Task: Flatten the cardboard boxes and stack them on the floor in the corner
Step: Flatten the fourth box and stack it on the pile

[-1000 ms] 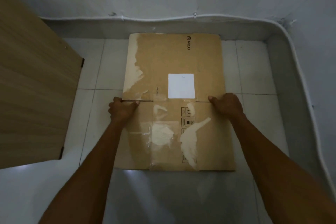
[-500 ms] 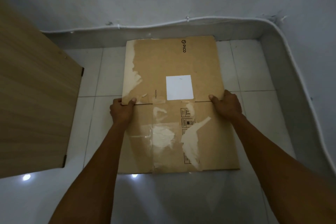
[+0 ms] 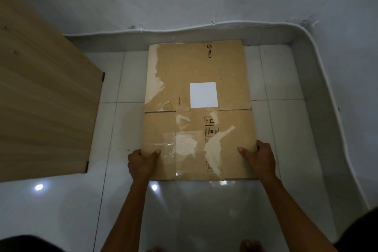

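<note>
A flattened brown cardboard box (image 3: pixel 198 71) lies flat on the white tiled floor, its far edge close to the wall skirting. It bears a white label, a PICO mark and torn pale patches. My left hand (image 3: pixel 142 162) grips the box's left edge near the front corner, thumb on top. On the opposite side my right hand (image 3: pixel 259 158) grips the right edge, thumb also on top.
A wooden panel (image 3: pixel 45 108) stands at the left, beside the box. A white cable (image 3: pixel 204 26) runs along the grey skirting at the back and curves down the right wall. Glossy floor tiles (image 3: pixel 204 210) stretch in front of the box. My toes show at the bottom edge.
Both hands have slid from the box's middle crease toward me along its side edges to near the front corners. The box stays flat on the floor.
</note>
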